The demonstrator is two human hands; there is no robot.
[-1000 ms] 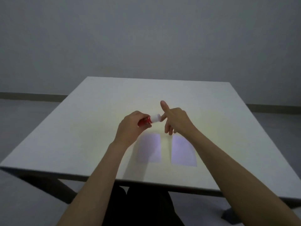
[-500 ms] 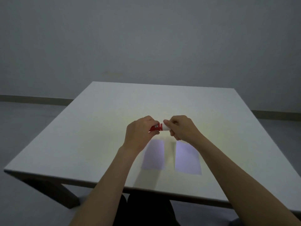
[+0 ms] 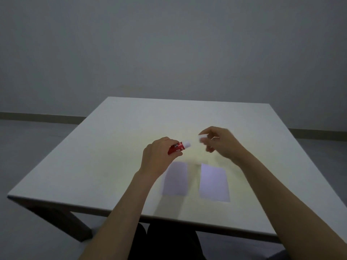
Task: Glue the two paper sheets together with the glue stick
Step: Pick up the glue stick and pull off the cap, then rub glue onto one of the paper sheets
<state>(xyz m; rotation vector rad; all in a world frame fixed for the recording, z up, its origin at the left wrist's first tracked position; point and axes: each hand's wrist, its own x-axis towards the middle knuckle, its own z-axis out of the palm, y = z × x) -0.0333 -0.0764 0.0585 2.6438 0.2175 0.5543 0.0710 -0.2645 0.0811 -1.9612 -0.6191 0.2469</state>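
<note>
My left hand (image 3: 158, 156) grips a red glue stick (image 3: 178, 147) above the table, its white uncapped tip pointing right. My right hand (image 3: 221, 142) is a short way to the right of it and pinches the small white cap (image 3: 202, 138) between thumb and fingers. Two pale paper sheets lie flat side by side below the hands: the left sheet (image 3: 176, 180), partly shaded by my left wrist, and the right sheet (image 3: 214, 182). A narrow gap separates them.
The white square table (image 3: 112, 147) stands before a plain grey wall. Its near edge runs just above my dark-clothed lap, and a dark table leg (image 3: 62, 220) shows at lower left.
My right hand closed on the cap, pulled it off and moved away to the right. My left hand kept hold of the glue stick. The view shifted slightly.
</note>
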